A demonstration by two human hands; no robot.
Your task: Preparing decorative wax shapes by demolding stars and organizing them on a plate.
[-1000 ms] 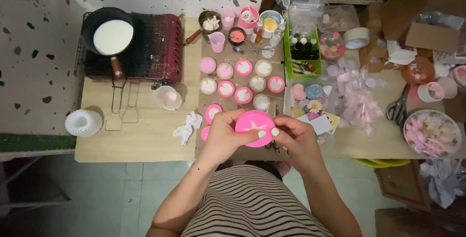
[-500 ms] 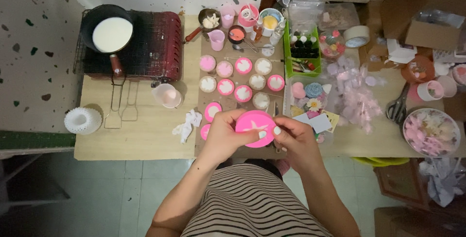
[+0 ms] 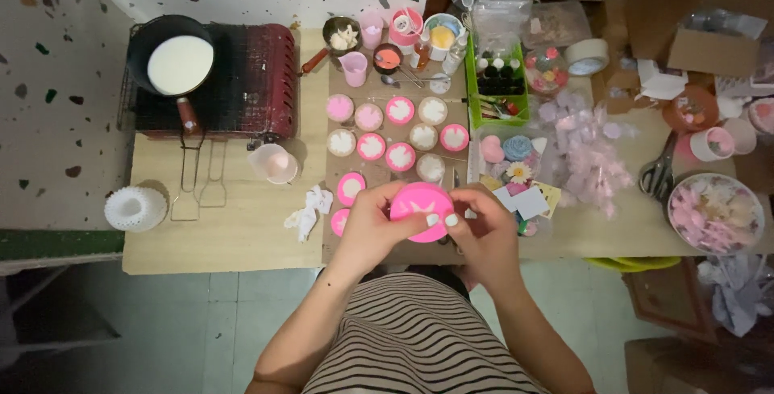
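While both hands, left (image 3: 372, 229) & right (image 3: 484, 233), have fingers gripping pink round mold (image 3: 419, 210).

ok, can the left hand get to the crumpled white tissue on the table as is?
Probably not yet: the left hand and right hand both grip the pink round mould. The tissue lies just left, path unobstructed.

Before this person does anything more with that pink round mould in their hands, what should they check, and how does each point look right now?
1. Both hands on the pink mould: ok; left hand and right hand grip it from either side.
2. Mould held above the table edge, not the floor: ok.
3. White filling set: cannot tell.
4. Filled moulds on the cardboard sheet clear of the hands: ok.
5. Pan of white liquid out of elbow range: ok, far left on the stove.
6. Scissors away from the hands: ok.
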